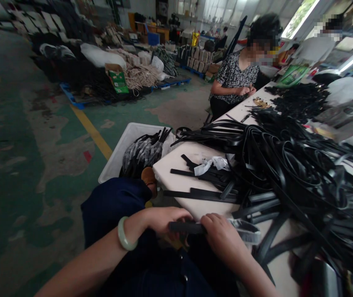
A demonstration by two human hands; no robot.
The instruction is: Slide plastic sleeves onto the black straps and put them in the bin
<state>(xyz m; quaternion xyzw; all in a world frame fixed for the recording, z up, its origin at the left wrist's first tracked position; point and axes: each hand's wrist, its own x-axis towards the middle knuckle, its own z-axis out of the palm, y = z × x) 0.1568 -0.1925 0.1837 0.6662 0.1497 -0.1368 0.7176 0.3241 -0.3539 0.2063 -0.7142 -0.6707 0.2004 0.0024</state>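
Note:
A black strap (186, 227) lies across between my two hands above my lap, partly wrapped in clear plastic (250, 233) at its right end. My left hand (167, 219), below a pale green bangle (126, 234), curls round the strap's left part. On its right part, my right hand (221, 231) is closed with the fingers over the top. Both hands are just off the near edge of the white table (191, 205). Loose black strips (207, 194) and a crumpled piece of white plastic (212, 164) lie on the table beyond them.
A large heap of black straps (281, 165) covers the table's right side. A white bin (117, 159) with wrapped black straps stands on the floor beyond my knee. A person (236, 78) sits at the table's far side. Another person (315, 49) is behind, at the right.

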